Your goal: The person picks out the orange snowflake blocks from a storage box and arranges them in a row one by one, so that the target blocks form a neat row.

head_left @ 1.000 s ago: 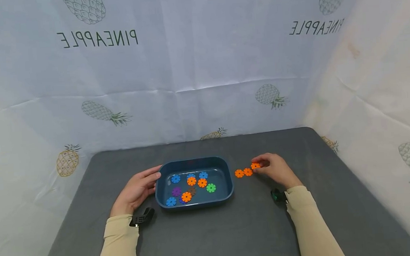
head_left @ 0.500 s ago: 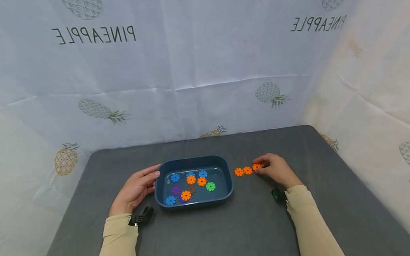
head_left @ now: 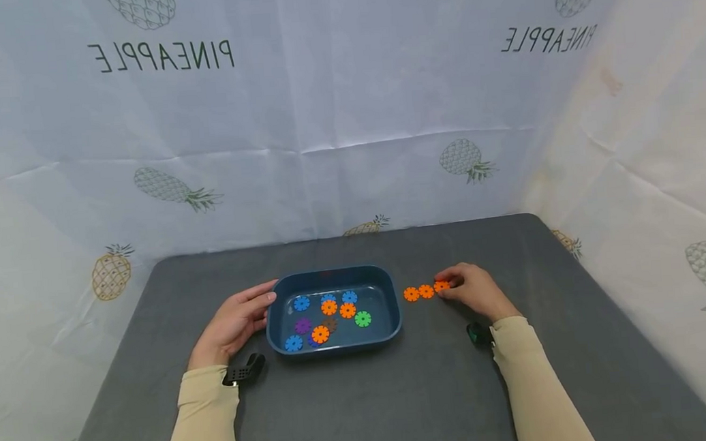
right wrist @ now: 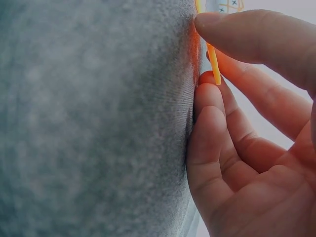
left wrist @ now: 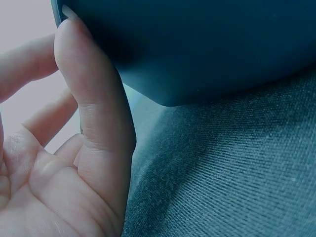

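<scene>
In the head view a dark blue tray [head_left: 337, 344] holds several notched plastic discs, among them a green disc [head_left: 362, 319] and an orange disc [head_left: 321, 334]. My left hand [head_left: 232, 326] holds the tray's left end, its thumb [left wrist: 94, 84] at the rim in the left wrist view. Right of the tray, two orange discs lie in a row: a left one [head_left: 411, 294] and a middle one [head_left: 426, 291]. My right hand [head_left: 475, 292] pinches an orange notched disc [head_left: 441, 287] at the row's right end. That disc [right wrist: 214, 64] shows edge-on in the right wrist view, partly hidden by fingers.
A dark grey cloth-covered table [head_left: 366, 411] lies under everything. Behind it and on both sides hangs a white pineapple-printed curtain [head_left: 321, 113]. Each wrist wears a black strap, such as the left strap [head_left: 244, 370].
The pinched orange disc has shifted slightly right and nearer to me, more in line with the other two. My left hand and the tray have stayed put; the head view has tilted slightly.
</scene>
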Tool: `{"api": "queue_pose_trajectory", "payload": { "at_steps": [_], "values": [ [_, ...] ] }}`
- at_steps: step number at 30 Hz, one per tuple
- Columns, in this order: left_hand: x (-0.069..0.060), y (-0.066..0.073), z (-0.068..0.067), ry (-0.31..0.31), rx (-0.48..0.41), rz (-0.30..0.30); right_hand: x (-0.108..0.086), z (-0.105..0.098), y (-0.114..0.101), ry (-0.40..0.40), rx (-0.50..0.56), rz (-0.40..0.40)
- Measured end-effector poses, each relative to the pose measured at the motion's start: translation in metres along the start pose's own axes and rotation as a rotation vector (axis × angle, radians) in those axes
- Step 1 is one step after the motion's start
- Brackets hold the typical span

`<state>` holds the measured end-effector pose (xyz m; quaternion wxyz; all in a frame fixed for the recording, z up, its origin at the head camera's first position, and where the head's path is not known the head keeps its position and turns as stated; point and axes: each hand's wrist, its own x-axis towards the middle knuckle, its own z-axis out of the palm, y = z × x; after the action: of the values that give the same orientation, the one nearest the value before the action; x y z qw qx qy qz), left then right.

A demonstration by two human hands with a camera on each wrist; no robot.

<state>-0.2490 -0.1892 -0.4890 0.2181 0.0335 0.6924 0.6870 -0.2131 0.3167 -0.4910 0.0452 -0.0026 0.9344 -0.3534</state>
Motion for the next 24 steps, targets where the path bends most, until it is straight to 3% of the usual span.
{"api": "queue_pose_trajectory", "payload": {
  "at_steps": [24],
  "values": [
    [0.0, 0.0, 0.001, 0.029, 0.007, -0.02, -0.003, -0.006, -0.013, -0.003, -0.017, -0.027]
  ]
}}
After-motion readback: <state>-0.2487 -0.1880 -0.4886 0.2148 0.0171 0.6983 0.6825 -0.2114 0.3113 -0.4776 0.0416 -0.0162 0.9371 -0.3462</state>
